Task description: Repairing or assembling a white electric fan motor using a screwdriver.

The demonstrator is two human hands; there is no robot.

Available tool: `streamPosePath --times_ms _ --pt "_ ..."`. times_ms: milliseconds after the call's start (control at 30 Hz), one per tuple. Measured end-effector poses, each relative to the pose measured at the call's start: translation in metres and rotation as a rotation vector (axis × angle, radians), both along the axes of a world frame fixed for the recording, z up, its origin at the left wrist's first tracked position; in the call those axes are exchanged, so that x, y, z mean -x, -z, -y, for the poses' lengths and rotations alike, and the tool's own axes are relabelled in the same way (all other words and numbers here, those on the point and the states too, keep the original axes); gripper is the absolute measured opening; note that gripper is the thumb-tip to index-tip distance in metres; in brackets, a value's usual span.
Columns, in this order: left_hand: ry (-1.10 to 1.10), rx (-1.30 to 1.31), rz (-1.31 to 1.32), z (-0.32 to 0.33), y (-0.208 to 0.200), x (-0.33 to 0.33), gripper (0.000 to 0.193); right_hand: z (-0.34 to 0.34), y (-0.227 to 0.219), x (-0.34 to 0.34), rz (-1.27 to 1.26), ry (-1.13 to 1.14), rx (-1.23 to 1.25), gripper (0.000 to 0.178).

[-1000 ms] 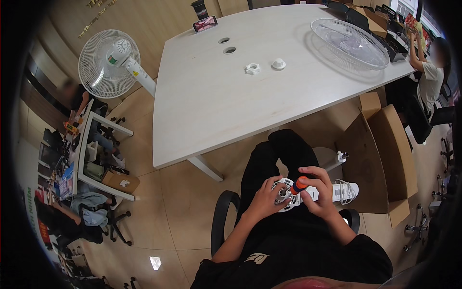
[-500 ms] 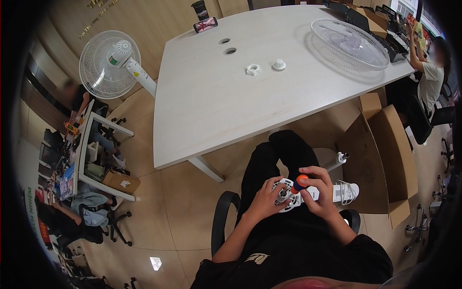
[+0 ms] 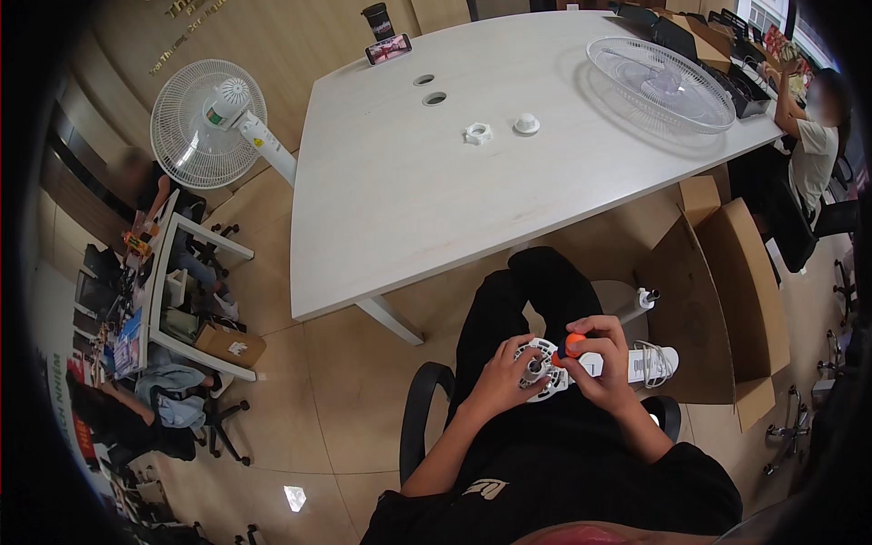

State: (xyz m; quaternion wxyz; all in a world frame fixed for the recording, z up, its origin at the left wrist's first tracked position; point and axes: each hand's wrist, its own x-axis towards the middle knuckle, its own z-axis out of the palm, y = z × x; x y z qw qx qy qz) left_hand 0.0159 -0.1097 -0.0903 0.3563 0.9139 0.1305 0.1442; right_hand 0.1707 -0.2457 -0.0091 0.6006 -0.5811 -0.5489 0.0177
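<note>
Across my lap lies a white fan motor head (image 3: 549, 389), its round slotted front facing up and a metal shaft in the middle. My left hand (image 3: 498, 381) is closed around its left side, fingers by the shaft. In my right hand (image 3: 607, 365) is a short screwdriver with an orange and dark handle (image 3: 575, 343), gripped between thumb and fingers just right of the motor's front. My fingers hide its tip, so contact with a screw cannot be made out. A white fan neck (image 3: 641, 364) with a coiled cord extends right beneath my right hand.
The white table (image 3: 400, 200) ahead holds a plastic nut (image 3: 478, 133), a white knob (image 3: 526, 123) and a fan grille (image 3: 663, 84) with blades. An open cardboard box (image 3: 749, 291) stands right, beside a stand pole (image 3: 643, 302). Another fan (image 3: 207, 123) stands left.
The screwdriver handle and my right fingers have shifted slightly to the right. My left hand and the motor head look unmoved.
</note>
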Motion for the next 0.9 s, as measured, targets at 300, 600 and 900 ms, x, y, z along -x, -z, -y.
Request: streamPosePath --times_ms 300,600,900 --pt "-0.013 -0.051 0.021 0.0 0.001 0.0 0.049 -0.001 -0.003 -0.005 0.056 -0.067 0.015 0.034" --pt "-0.008 -0.048 0.002 0.0 -0.002 0.001 0.049 0.0 -0.002 -0.004 0.016 -0.037 0.017 0.04" --pt "-0.013 -0.057 0.018 0.001 -0.001 0.001 0.05 0.004 -0.007 0.0 0.014 -0.02 0.06 0.037"
